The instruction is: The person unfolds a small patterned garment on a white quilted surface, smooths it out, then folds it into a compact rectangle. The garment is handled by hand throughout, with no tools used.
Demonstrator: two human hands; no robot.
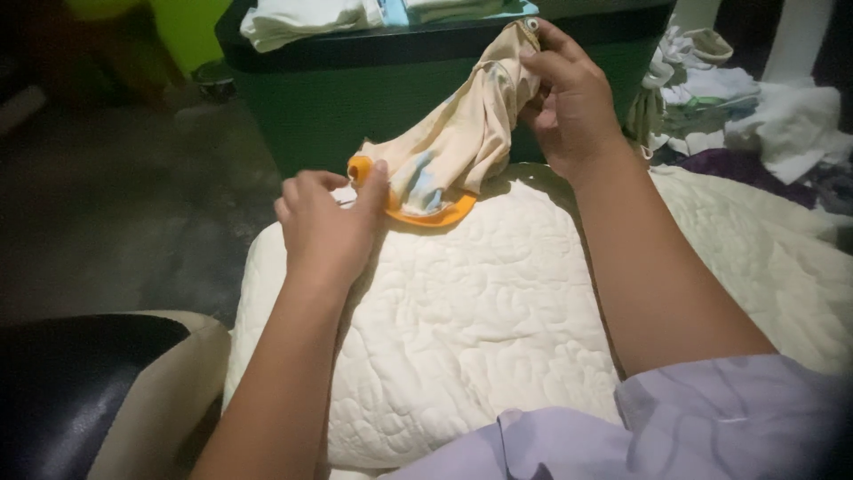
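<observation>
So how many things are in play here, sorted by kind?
Hands: 2, left hand and right hand
Cream garment with orange trim: 1
Quilted cream pad: 1
Dark green basket: 1
Total: 5

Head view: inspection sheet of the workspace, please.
Surface: cream quilted pad, bare part in front of the hands.
Job's things: small cream cloth garment with orange trim, stretched between both hands.
Clutter: heap of white and purple laundry at right.
Grippers: left hand pinches the orange trim; right hand grips the garment's upper end.
Cables: nothing seen.
Surroundings: dark green basket holding folded light cloths; dark floor; black and beige seat at lower left.
</observation>
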